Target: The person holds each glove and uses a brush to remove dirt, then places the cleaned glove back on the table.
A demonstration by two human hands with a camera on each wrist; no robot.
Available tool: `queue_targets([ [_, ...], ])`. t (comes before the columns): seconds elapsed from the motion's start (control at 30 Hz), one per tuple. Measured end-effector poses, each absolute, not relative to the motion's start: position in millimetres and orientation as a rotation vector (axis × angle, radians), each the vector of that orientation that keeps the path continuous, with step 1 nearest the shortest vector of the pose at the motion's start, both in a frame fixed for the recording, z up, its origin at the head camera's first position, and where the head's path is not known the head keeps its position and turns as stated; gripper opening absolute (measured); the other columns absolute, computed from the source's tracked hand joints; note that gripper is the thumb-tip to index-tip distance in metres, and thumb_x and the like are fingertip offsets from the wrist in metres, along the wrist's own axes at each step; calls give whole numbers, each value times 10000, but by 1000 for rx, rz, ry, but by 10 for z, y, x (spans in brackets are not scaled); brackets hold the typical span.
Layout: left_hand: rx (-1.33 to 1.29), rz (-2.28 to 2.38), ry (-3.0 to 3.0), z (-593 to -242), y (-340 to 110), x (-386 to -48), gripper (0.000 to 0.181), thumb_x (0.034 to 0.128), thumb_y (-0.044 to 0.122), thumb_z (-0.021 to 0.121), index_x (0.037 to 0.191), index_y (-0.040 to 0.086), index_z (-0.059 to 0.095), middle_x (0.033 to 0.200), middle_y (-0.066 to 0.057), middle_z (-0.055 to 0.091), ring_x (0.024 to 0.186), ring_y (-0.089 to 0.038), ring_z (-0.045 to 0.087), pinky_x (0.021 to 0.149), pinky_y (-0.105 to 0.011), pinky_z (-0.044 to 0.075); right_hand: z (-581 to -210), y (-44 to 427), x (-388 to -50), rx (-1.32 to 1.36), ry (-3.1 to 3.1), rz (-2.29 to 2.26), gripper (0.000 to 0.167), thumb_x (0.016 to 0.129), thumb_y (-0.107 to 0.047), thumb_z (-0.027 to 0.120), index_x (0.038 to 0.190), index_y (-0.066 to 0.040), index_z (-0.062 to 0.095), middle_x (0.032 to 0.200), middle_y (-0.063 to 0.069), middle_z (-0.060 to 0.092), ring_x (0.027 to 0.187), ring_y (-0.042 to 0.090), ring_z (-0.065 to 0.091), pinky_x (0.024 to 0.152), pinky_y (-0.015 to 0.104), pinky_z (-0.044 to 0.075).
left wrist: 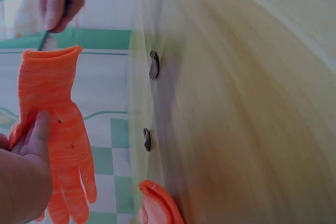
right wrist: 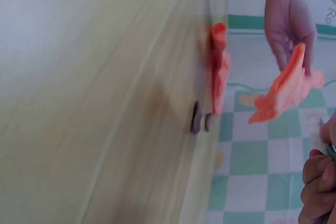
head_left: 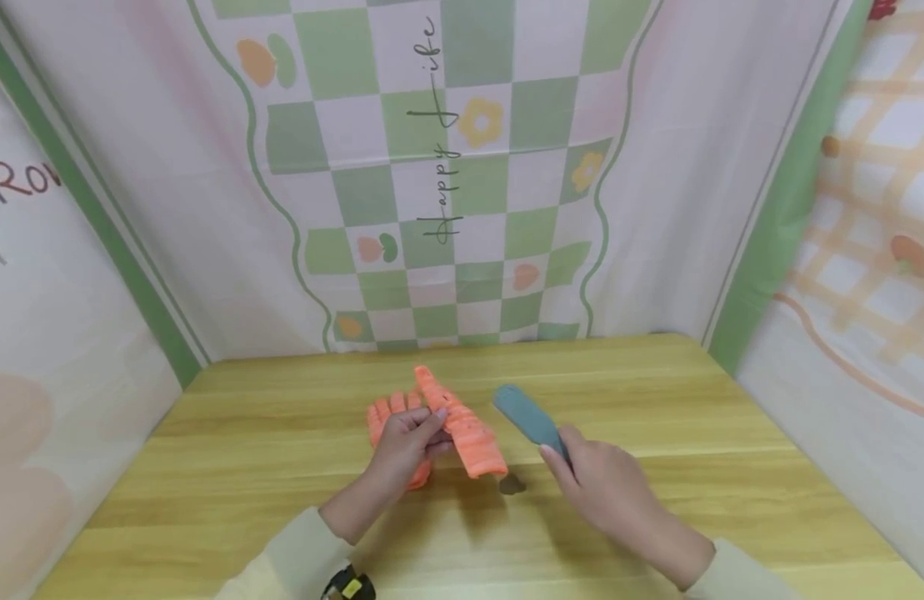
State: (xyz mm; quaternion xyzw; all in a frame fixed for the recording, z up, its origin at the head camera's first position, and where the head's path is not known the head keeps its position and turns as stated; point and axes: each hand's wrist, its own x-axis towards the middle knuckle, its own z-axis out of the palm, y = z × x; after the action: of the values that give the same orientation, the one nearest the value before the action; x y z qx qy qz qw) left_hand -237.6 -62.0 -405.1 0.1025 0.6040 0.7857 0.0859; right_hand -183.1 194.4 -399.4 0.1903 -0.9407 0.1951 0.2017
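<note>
My left hand (head_left: 405, 450) pinches an orange knit glove (head_left: 469, 433) between thumb and fingers, above the table. In the left wrist view that glove (left wrist: 58, 129) hangs with its cuff towards the right hand, and small dark specks show on it. To the right, my right hand (head_left: 611, 487) grips a blue-grey brush (head_left: 529, 417) by its handle. The brush is apart from the glove in the head view, and pale bristles show faintly in the right wrist view. A second orange glove (head_left: 387, 407) lies on the table, partly behind the left hand.
A small dark brown lump (head_left: 511, 484) lies on the wooden table (head_left: 619, 375) below the held glove. Another dark lump (left wrist: 147, 139) shows in the left wrist view. A black and yellow object (head_left: 349, 583) is at the bottom edge. Printed curtains (head_left: 656, 208) enclose the table.
</note>
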Motion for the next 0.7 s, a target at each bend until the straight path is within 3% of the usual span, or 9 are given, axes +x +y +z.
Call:
queue_targets([
  [0.37,327,2315,1800,-4068,-570,-2355,248,1002,141,556,904,-60,663,877,-119,718,793,-161,698,807,-369,570,-4029,1642,-1760,646,-2659,615,238,996,-289,570,837,-133,485,576,-105,378,463,27,333,398,194,297],
  [0.57,269,2326,1834,-4064,-583,-2345,310,1006,111,535,708,26,551,793,-79,700,743,-133,690,756,-323,582,-4079,1636,-1762,654,-2633,566,226,983,-275,594,846,-127,493,573,-114,388,447,15,315,385,185,286],
  [0.7,238,2355,1826,-4061,-588,-2338,299,999,91,539,708,27,558,764,-72,691,718,-126,684,718,-285,584,-4095,1668,-1773,680,-2628,527,213,983,-275,594,864,-126,499,580,-119,409,442,2,308,374,175,277],
])
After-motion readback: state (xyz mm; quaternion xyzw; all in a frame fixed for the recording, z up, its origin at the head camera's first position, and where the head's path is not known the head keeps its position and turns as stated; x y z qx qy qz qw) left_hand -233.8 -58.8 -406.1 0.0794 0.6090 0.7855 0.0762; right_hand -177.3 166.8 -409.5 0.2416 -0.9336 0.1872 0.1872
